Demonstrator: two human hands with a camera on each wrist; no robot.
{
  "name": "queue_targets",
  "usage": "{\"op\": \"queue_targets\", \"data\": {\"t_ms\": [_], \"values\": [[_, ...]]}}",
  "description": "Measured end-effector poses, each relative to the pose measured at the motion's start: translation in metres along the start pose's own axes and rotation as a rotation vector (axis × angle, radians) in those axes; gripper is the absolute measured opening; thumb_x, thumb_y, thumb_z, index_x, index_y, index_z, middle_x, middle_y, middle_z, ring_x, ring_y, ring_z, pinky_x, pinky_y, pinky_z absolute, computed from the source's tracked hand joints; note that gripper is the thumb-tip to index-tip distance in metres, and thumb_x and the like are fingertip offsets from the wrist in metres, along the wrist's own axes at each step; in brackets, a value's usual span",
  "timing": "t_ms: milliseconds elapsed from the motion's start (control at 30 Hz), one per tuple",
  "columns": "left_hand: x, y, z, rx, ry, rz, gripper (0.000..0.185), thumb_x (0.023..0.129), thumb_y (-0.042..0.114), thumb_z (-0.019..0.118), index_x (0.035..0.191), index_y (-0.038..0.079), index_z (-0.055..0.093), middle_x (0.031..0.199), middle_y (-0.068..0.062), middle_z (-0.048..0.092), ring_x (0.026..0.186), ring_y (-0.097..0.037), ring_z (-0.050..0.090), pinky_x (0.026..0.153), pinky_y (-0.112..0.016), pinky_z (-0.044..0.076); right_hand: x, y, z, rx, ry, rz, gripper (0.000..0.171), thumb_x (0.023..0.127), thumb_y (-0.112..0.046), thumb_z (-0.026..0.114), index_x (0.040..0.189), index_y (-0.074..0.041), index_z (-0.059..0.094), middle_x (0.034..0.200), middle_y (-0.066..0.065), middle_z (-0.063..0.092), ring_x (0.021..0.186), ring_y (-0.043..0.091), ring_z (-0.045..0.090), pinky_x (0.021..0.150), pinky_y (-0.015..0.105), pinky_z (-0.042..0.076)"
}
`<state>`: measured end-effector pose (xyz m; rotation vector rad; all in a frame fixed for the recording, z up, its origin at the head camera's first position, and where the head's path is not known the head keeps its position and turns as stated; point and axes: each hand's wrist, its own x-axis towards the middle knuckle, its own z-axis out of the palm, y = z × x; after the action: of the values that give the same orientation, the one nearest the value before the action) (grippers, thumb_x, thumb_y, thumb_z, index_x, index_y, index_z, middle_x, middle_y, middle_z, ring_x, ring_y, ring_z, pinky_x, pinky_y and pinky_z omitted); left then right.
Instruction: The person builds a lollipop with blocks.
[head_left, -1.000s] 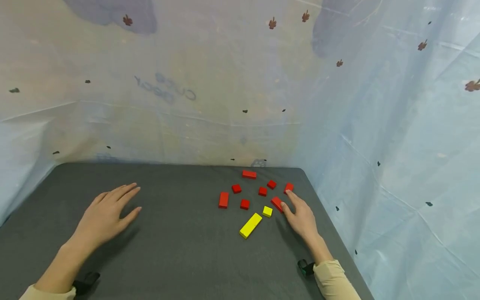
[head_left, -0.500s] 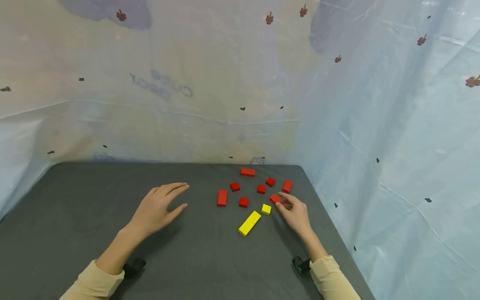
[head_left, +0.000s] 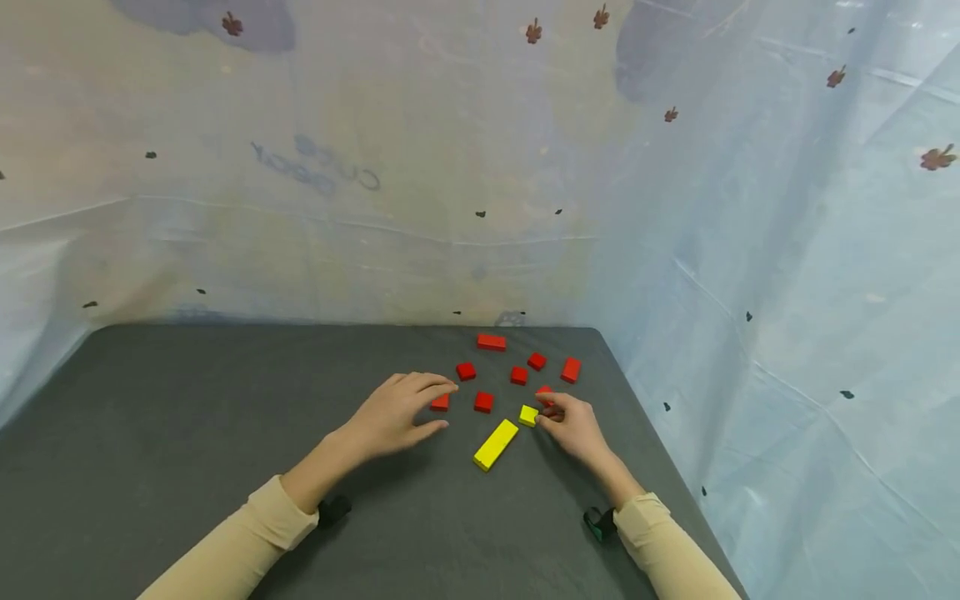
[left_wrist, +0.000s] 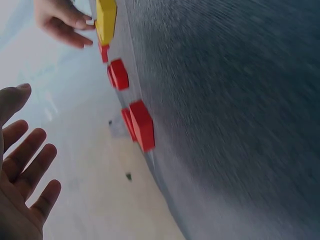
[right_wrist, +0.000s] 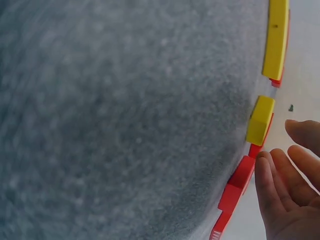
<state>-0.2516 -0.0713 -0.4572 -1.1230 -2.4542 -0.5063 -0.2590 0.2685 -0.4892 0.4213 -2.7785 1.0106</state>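
Observation:
My left hand (head_left: 399,414) hovers with spread fingers over a red rectangular block (head_left: 440,403) and partly covers it in the head view. In the left wrist view the fingers (left_wrist: 31,162) hold nothing. Beside a small yellow cube (head_left: 528,416) is my right hand (head_left: 573,427), its thumb and fingers apart. The right wrist view shows a gap between that hand (right_wrist: 290,185) and the yellow cube (right_wrist: 260,120). A long yellow block (head_left: 496,445) lies between the hands. Another red block (head_left: 544,390) is partly hidden behind the right fingers.
Several red cubes and blocks lie farther back on the dark table (head_left: 225,400), including a red cube (head_left: 483,402), a red block (head_left: 491,342) near the back edge and a red block (head_left: 571,370) toward the right edge. A patterned curtain (head_left: 375,167) stands behind and right.
My left hand has moved right, from the table's left side to the blocks. My right hand has shifted slightly left, from the red blocks toward the yellow cube. The blocks appear to stay put.

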Motion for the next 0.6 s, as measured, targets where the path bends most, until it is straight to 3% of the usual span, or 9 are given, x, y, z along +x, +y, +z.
{"op": "queue_targets", "data": {"t_ms": [233, 600], "values": [[0.019, 0.008, 0.022, -0.039, -0.129, 0.065, 0.057, 0.082, 0.04, 0.072, 0.133, 0.021, 0.055, 0.134, 0.007, 0.051, 0.122, -0.014, 0.048, 0.099, -0.042, 0.04, 0.004, 0.001, 0.007, -0.109, -0.047, -0.063, 0.031, 0.082, -0.012, 0.074, 0.113, -0.011, 0.07, 0.101, 0.004, 0.069, 0.08, 0.01, 0.063, 0.071, 0.028, 0.053], [0.038, 0.018, 0.054, 0.002, -0.39, 0.159, 0.069, 0.083, 0.058, 0.062, 0.141, 0.025, 0.046, 0.148, 0.007, 0.038, 0.132, -0.015, 0.039, 0.105, -0.044, 0.034, 0.008, -0.002, 0.011, -0.181, -0.063, -0.138, 0.023, 0.081, -0.006, 0.074, 0.103, -0.006, 0.072, 0.103, 0.009, 0.068, 0.077, 0.014, 0.061, 0.067, 0.027, 0.052]]}}
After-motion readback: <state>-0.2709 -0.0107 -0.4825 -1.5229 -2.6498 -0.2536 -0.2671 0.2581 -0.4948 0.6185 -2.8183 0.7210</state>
